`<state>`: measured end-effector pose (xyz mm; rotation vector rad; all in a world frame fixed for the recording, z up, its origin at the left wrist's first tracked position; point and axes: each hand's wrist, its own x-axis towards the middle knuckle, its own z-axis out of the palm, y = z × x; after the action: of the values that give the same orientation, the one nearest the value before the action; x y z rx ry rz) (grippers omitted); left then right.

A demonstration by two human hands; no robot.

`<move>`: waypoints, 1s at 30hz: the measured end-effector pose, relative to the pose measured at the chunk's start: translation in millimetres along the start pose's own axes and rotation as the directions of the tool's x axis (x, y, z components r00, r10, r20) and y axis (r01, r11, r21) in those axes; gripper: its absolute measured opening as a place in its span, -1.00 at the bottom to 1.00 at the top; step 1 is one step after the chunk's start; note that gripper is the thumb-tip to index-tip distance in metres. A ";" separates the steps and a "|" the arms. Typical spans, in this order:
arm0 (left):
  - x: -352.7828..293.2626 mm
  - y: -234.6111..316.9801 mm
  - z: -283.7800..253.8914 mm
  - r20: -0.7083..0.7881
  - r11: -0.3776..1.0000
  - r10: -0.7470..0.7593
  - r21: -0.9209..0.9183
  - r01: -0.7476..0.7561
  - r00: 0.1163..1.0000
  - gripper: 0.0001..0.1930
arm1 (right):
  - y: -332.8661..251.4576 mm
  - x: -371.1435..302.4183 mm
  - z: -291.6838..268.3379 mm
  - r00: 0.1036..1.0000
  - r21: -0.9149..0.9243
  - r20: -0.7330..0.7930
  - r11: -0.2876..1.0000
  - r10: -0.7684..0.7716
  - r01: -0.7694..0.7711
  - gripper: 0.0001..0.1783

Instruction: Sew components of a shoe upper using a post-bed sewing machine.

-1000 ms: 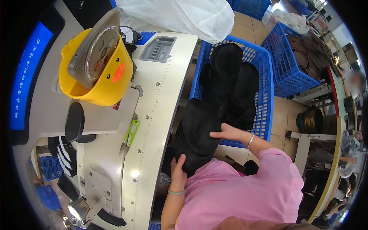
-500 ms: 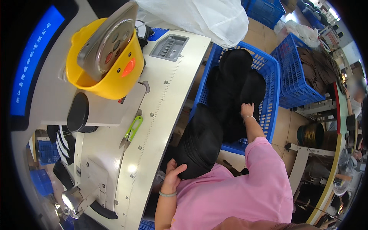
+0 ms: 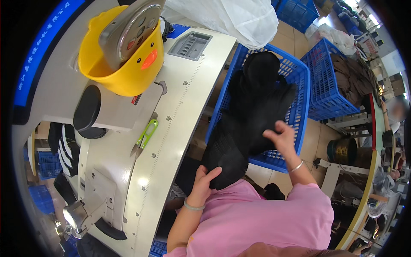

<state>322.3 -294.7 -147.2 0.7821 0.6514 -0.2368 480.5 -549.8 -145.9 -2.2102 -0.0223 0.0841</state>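
Black cloth pieces (image 3: 227,150) reach from my lap up into a blue plastic basket (image 3: 305,111), where more black cloth (image 3: 262,70) is heaped. My left hand (image 3: 204,182) is closed on the near end of the black cloth, thumb on top and fingers hidden under it. At the right edge of the cloth is my right hand (image 3: 283,139), its thumb and forefinger spread apart; the other fingers are partly hidden, and no cloth shows pinched between them.
Left of me stands a white sewing-machine table (image 3: 171,141) with green-handled thread snips (image 3: 147,135) and a yellow duck-shaped bin (image 3: 115,81). A white plastic bag (image 3: 231,19) lies at the back. Another blue basket (image 3: 325,81) holds brown cloth (image 3: 353,75).
My right hand has come back from over the cloth in the basket, nearer to me, with its thumb spreading. The cloth's right side has shifted. My left hand keeps its grip, slightly farther right.
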 end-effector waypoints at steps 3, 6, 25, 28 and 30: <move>3.9 -2.6 -0.8 0.049 0.999 -0.039 -0.029 0.041 0.998 -0.53 | -7.4 -42.3 31.7 0.932 -0.024 0.087 0.934 -0.352 0.356 -0.61; -1.7 -1.9 1.3 0.109 0.998 -0.032 0.055 0.026 0.994 -0.45 | -15.0 -30.6 23.5 0.894 0.099 0.348 0.959 -0.282 0.265 -0.62; -46.9 82.0 105.5 0.902 -0.677 0.302 0.432 -0.596 0.310 -0.63 | -109.9 49.2 -1.8 0.989 0.990 -0.139 0.001 -0.056 0.139 -0.49; -43.0 110.9 125.0 0.916 -0.842 0.273 0.375 -0.387 0.293 -0.72 | -98.6 123.3 18.6 0.974 0.979 -0.146 -0.169 -0.171 0.117 -0.50; -26.7 123.4 131.2 0.894 -0.883 0.277 0.382 -0.273 0.353 -0.81 | -77.9 188.7 46.9 0.963 0.977 -0.168 -0.164 -0.212 0.134 -0.52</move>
<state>414.0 -304.0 9.9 3.0194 -0.7154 0.7050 666.6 -457.0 -121.3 -0.4823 -0.2261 -0.0168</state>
